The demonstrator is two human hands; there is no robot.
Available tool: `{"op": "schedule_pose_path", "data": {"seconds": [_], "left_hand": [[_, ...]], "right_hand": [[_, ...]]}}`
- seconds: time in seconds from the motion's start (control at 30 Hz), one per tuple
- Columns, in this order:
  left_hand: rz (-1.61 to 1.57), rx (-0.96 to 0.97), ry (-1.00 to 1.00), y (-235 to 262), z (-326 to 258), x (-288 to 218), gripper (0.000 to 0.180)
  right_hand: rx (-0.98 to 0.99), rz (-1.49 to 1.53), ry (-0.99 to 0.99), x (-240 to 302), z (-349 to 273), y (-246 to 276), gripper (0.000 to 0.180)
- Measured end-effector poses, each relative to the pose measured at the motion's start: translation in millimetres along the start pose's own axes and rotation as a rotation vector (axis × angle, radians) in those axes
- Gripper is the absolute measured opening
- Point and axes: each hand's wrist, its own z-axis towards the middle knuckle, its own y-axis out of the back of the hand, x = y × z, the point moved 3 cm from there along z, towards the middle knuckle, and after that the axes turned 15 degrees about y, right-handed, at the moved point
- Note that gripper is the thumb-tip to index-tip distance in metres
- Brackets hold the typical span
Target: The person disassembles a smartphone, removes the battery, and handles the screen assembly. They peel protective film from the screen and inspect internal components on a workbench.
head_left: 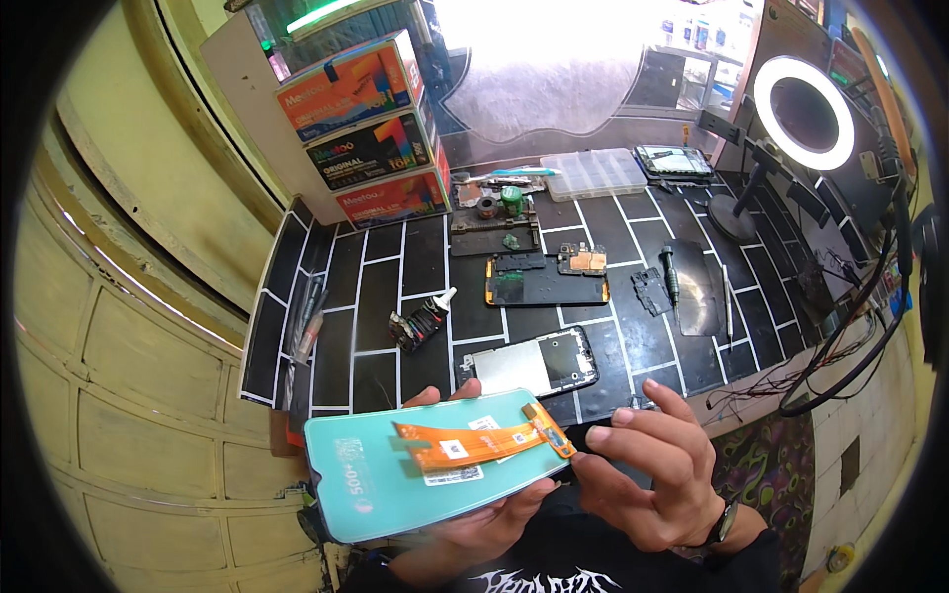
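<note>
My left hand point(474, 529) holds a phone display panel point(395, 484) from below, its pale turquoise back facing up. An orange flex cable point(474, 442) with white stickers lies across that back. My right hand point(657, 469) hovers at the panel's right end, thumb and fingertips at the cable's connector end point(554, 430). On the black-tiled bench behind the panel lies an opened phone frame point(529, 364) with a silver plate. Farther back rests a second opened phone body with an orange rim point(546, 282).
A glue tube point(420, 321) lies left of the frames, a screwdriver point(670, 272) and loose covers to the right. Stacked colourful boxes point(371, 128) stand at the back left, a clear parts organiser point(593, 173) behind, a ring light point(803, 111) and cables point(850, 336) on the right.
</note>
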Motion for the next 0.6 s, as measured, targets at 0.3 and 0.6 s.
{"op": "schedule_pose_path", "data": {"seconds": [0.3,0.6], "left_hand": [[-0.328,-0.254,0.067,-20,-8,6,0.071],[-0.698,-0.322,0.277,-33,-16,0,0.096]], "right_hand": [[-0.020,-0.064,0.070,3,-5,-3,0.016],[-0.267,-0.084,-0.011,3,-17,-15,0.019]]}}
